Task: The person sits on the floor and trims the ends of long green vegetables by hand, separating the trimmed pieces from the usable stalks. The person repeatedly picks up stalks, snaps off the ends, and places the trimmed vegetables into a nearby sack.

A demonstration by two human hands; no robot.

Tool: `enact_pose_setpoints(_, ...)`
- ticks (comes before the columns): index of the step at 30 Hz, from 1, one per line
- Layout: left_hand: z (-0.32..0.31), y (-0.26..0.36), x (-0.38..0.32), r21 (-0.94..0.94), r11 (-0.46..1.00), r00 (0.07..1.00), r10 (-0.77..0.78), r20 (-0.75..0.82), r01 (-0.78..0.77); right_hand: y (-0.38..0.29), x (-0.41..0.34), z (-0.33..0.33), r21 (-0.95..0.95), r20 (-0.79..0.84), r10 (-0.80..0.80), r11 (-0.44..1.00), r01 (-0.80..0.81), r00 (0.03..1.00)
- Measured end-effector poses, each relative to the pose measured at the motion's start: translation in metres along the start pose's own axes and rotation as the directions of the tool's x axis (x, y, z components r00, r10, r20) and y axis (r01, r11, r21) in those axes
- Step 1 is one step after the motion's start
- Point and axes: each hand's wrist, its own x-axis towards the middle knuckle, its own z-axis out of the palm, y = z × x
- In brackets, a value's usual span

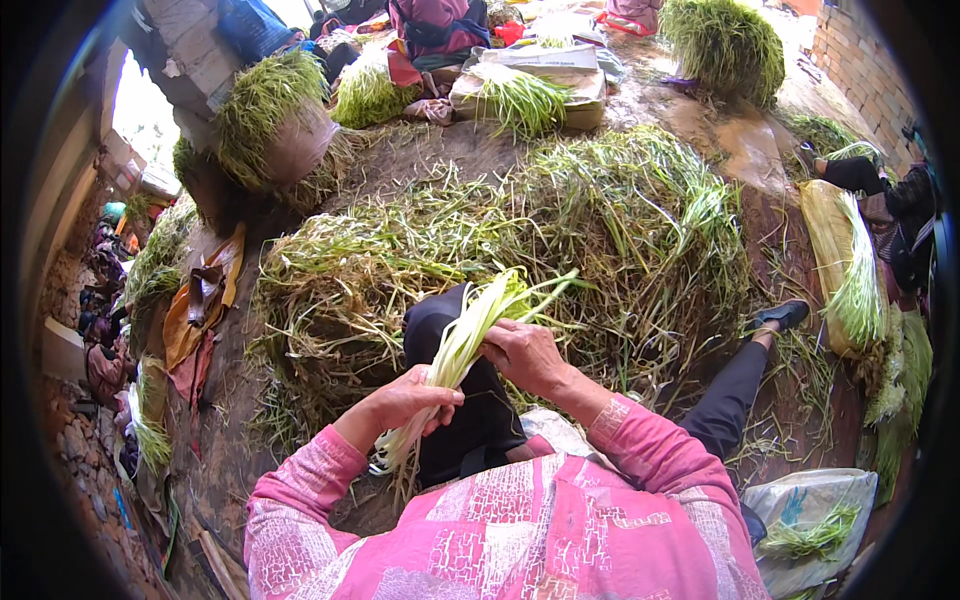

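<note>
A bunch of pale green leafy stalks (459, 341) lies slantwise above my bent left knee. My left hand (416, 401) is closed around its lower, whiter part, thumb on top, and thin root ends (394, 454) hang below the fist. On the bunch's right side, my right hand (525, 356) pinches some of the leaves, its fingertips partly hidden. Several greener leaves (551, 289) stick out above it to the right. Just beyond both hands spreads a large heap of loose green and brown leaves (480, 232).
A plastic sheet (847, 487) with a few stalks lies at lower right. A yellow wrapped bundle (829, 247) carries stalks near another seated person (907, 210). Tall stalk bundles (720, 49) stand behind the heap. More stalks (521, 97) rest on a wrapped block; other people sit beyond.
</note>
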Motion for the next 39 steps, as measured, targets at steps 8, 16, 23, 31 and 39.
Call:
enact_pose_setpoints(8,-0.002,-0.004,0.002,0.002,1.0,1.0,-0.021,0.005,0.021,0.087,-0.03,-0.06,-0.149,-0.224,0.513,0.822,-0.549,0.829)
enact_pose_setpoints(16,0.011,0.005,0.006,0.023,0.999,0.999,-0.033,0.0,0.033,-0.005,-0.057,0.004,-0.075,0.045,-0.026,0.997,0.029,0.999)
enact_pose_setpoints(23,0.022,0.038,-0.007,0.316,0.946,0.997,0.079,-0.021,-0.068,0.014,-0.061,0.006,-0.046,0.012,0.076,0.996,-0.075,0.997)
enact_pose_setpoints(31,0.017,0.044,-0.013,0.975,-0.213,0.728,0.677,0.102,0.061,0.099,-0.104,-0.041,-0.173,0.144,0.698,0.716,-0.676,0.702)
enact_pose_setpoints(39,-0.005,0.011,-0.008,0.765,-0.523,0.661,0.73,0.174,0.376,0.13,-0.158,-0.074,0.018,-0.046,0.733,0.68,-0.733,0.678)
